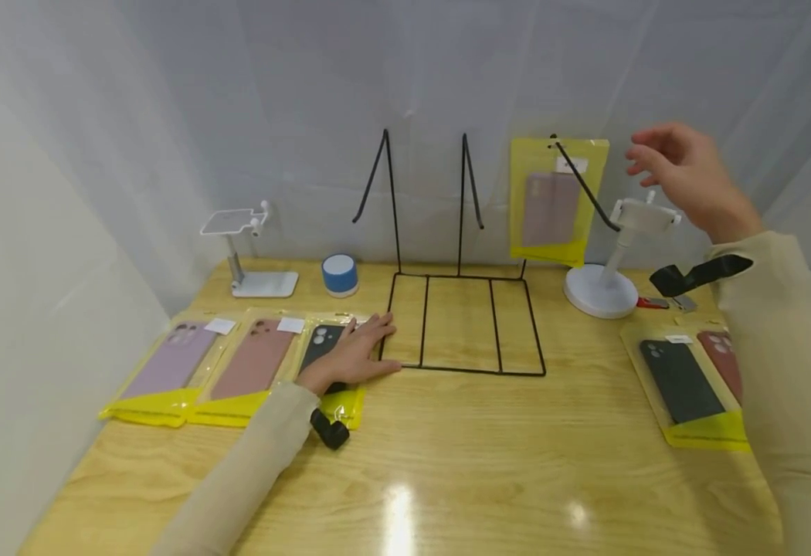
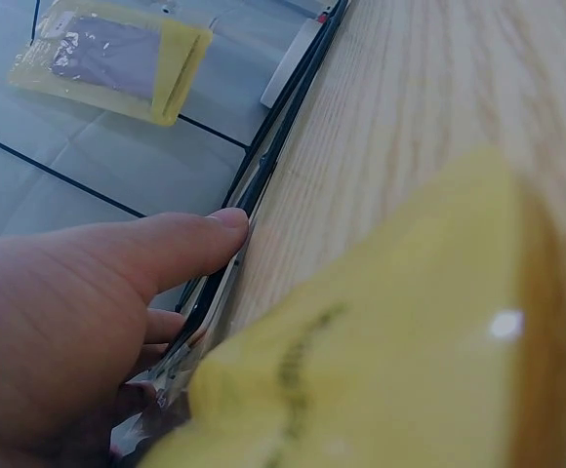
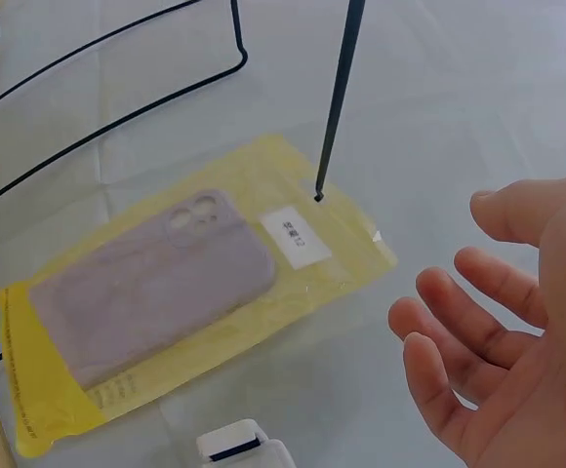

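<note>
A black wire display rack (image 1: 461, 324) stands mid-table with three upright hooks. On its right hook hangs a yellow packet with a mauve phone case (image 1: 554, 202) (image 3: 181, 288). My right hand (image 1: 683, 177) (image 3: 503, 341) is raised in the air just right of that packet, fingers relaxed and holding nothing. My left hand (image 1: 353, 351) (image 2: 98, 312) lies flat on a packet with a black case (image 1: 324, 347) beside the rack's left base wire. Two more packets, a lilac case (image 1: 172, 359) and a pink case (image 1: 256, 359), lie to its left.
A white phone stand (image 1: 603, 266) sits under my right hand, another white stand (image 1: 246, 255) at the back left, and a blue round speaker (image 1: 340, 274) beside it. Packets with a black case (image 1: 680, 382) and a red case (image 1: 725, 363) lie at the right. White curtain walls surround the table.
</note>
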The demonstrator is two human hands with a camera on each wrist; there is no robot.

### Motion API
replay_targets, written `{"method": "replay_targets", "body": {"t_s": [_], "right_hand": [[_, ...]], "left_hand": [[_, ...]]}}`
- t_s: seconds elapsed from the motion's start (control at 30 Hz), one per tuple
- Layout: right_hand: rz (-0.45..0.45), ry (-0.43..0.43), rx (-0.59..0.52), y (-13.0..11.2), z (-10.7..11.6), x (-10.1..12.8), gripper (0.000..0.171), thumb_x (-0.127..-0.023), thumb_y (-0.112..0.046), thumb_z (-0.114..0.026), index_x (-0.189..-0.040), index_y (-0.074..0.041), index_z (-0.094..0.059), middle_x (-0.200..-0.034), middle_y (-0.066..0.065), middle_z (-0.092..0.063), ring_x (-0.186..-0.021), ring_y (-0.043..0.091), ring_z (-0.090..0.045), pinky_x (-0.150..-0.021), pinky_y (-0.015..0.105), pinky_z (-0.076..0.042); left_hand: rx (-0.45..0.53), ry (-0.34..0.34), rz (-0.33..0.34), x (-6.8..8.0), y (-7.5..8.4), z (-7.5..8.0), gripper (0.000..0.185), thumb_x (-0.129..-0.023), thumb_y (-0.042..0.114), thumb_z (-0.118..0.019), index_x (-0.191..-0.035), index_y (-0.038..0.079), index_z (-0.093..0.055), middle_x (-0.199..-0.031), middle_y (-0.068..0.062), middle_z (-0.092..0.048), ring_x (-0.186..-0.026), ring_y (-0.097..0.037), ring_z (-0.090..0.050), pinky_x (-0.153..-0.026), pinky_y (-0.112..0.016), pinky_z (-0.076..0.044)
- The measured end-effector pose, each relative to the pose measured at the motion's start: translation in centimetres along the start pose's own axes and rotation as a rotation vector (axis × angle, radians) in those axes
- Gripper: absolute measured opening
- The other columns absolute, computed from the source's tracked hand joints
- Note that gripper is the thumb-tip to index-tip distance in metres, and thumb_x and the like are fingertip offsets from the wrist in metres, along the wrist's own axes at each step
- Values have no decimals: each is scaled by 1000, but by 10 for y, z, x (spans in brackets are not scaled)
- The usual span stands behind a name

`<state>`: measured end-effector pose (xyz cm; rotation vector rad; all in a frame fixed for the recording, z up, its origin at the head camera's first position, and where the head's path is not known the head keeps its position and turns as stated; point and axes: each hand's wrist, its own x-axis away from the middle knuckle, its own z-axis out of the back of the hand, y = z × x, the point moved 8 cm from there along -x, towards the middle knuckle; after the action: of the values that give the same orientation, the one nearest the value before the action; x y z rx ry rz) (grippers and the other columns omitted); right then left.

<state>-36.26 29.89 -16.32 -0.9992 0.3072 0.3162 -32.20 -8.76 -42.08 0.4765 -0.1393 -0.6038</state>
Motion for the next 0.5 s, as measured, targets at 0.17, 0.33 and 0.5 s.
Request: {"method": "replay_targets", "body": {"t_s": [0.17, 0.33, 0.5], "right_hand": [[8, -4, -1, -5, -2, 6, 16, -99, -25, -52, -115, -21, -54, -101, -14, -58, -88, 1, -57, -70, 9, -46], [55, 7, 14, -11, -2, 15, 17, -99, -21, -52, -116, -19, -54, -100, -13, -59, -87, 2, -58, -70, 9, -46], [70, -2, 52, -10, -3, 28, 22, -100, -22, -51, -121, -17, -53, -102, -13, -58, -89, 2, -58, -72, 8, -46]], "left_hand": [[-1, 0, 6, 0, -1, 2, 70, -92, 39, -63, -144, -1, -40, -159, -16, -21, -147, -36, -14, -116, -62, -2], [2, 2, 6, 0, -1, 3, 70, -92, 40, -63, -144, -1, -40, -159, -16, -21, -147, -35, -13, -116, -61, -2], [7, 4, 8, 1, -1, 2, 70, -92, 39, -63, -144, -1, -40, -159, -16, -21, -148, -35, -13, -116, -61, -1]]}}
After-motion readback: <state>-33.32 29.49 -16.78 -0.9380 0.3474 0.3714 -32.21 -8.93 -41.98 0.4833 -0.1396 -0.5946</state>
